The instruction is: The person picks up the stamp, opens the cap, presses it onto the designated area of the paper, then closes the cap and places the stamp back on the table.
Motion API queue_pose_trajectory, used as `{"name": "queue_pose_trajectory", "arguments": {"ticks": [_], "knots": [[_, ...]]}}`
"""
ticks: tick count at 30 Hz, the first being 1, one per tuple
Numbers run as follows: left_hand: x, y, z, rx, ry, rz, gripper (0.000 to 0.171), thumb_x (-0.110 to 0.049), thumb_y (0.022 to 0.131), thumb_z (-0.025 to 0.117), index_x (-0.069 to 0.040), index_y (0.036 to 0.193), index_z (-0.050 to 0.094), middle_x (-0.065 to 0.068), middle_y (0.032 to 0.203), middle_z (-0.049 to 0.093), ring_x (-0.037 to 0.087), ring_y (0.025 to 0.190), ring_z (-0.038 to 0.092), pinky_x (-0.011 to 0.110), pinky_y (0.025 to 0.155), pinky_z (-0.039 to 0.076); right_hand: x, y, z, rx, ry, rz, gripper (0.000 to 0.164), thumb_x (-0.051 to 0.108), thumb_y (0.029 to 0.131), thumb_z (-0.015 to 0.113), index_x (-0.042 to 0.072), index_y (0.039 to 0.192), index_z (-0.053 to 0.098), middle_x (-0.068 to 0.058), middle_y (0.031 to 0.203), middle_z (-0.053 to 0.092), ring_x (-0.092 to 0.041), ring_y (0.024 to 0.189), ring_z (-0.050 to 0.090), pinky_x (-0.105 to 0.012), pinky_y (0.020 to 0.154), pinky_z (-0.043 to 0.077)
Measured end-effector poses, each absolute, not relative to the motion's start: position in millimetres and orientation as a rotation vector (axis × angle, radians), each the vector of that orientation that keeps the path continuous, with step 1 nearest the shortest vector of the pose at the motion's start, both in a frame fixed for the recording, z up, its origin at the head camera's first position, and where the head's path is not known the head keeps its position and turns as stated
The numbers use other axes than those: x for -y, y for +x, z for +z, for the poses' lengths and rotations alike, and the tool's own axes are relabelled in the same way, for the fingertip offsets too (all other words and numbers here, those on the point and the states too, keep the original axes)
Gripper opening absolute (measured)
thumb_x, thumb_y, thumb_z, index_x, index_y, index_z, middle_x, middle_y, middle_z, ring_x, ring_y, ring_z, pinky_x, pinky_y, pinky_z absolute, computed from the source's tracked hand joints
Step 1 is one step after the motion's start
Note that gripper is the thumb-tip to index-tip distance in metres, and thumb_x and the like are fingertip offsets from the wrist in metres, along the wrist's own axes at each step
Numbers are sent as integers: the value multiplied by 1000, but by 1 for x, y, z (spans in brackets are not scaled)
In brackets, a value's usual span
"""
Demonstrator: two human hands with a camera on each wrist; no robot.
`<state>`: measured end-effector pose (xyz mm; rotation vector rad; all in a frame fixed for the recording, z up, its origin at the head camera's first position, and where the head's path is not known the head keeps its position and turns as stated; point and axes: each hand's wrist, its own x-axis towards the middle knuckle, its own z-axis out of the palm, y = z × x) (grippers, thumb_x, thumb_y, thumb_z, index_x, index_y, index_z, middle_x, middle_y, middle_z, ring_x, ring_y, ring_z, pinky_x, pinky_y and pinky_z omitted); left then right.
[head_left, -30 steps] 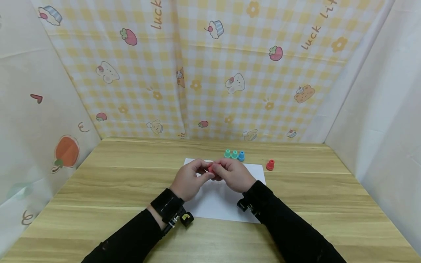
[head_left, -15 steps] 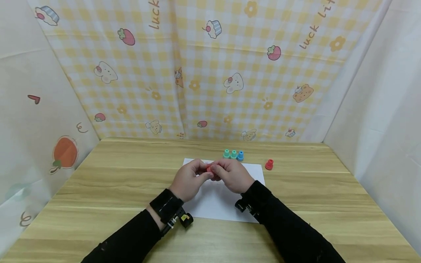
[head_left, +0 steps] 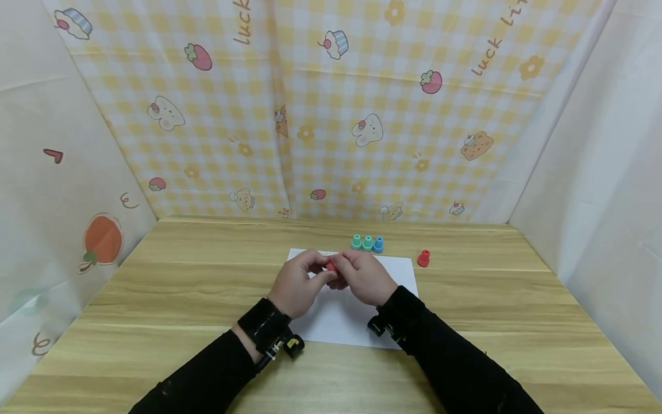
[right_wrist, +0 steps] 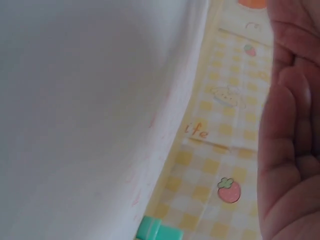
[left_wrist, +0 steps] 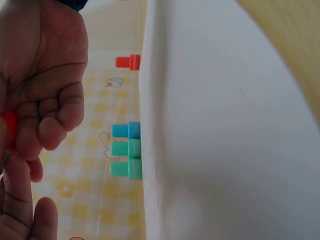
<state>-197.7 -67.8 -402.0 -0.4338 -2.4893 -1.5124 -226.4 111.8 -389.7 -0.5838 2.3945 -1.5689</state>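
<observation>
A small red stamp (head_left: 331, 267) is held up between both hands above a white sheet of paper (head_left: 346, 322). My left hand (head_left: 296, 288) pinches it from the left with thumb and fingers. From the other side my right hand (head_left: 368, 280) grips it, thumb on top. Fingers cover most of the stamp; in the left wrist view only a bit of red (left_wrist: 9, 130) shows. Faint pink marks (right_wrist: 135, 200) lie near the paper's far edge in the right wrist view.
Behind the paper stand two green stamps (head_left: 356, 241) and a blue stamp (head_left: 378, 245) in a row. Another red stamp (head_left: 423, 259) stands alone to their right. A checked cloth (head_left: 222, 149) hangs behind the wooden table (head_left: 196, 276).
Both hands stay in nearly the same place. The right hand and wrist have shifted slightly left, and the red stamp's visible part has changed a little between the fingers.
</observation>
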Motion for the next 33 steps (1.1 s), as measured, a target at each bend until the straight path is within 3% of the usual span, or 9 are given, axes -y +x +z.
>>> {"name": "queue_pose_trajectory", "arguments": {"ticks": [11,18,22,26,29,33], "knots": [[70,-200,-404,2387,-382,-1835,10,-3,95,76,-1,102,69,13,106,77,10,85,70,21,73,59,-112,-225,-389,-2391,-691,-1601,31,18,114,47,-2,112,70,-13,94,77,-12,81,71,-41,81,64],[72,-203,-407,2427,-366,-1823,10,-7,94,78,-4,102,71,10,105,77,12,87,71,22,75,59,-113,-226,-390,-2373,-696,-1593,31,19,114,46,-3,113,69,-14,95,75,-14,82,71,-49,83,63],[74,-205,-407,2455,-349,-1817,17,-10,96,77,-5,111,72,9,106,76,15,89,70,21,75,58,-115,-228,-389,-2389,-644,-1589,28,18,114,45,-2,118,65,-12,97,73,-15,85,70,-40,83,63],[77,-208,-407,2440,-315,-1852,29,-10,98,75,-4,124,65,10,107,73,24,89,70,21,71,56,-119,-232,-386,-2426,-539,-1631,24,19,115,44,1,110,60,-11,97,69,-16,85,70,-36,82,62],[77,-208,-406,2435,-288,-1852,28,-13,99,75,-5,123,64,9,105,71,29,86,70,21,66,52,-123,-236,-385,-2464,-494,-1637,26,22,114,48,3,102,61,-10,96,68,-16,83,69,-35,81,62],[77,-207,-405,2459,-268,-1789,24,-18,99,75,-7,118,67,7,101,71,23,79,66,22,62,48,-131,-239,-382,-2584,-459,-1576,24,27,111,56,9,104,69,-12,94,70,-20,83,67,-32,77,58]]}}
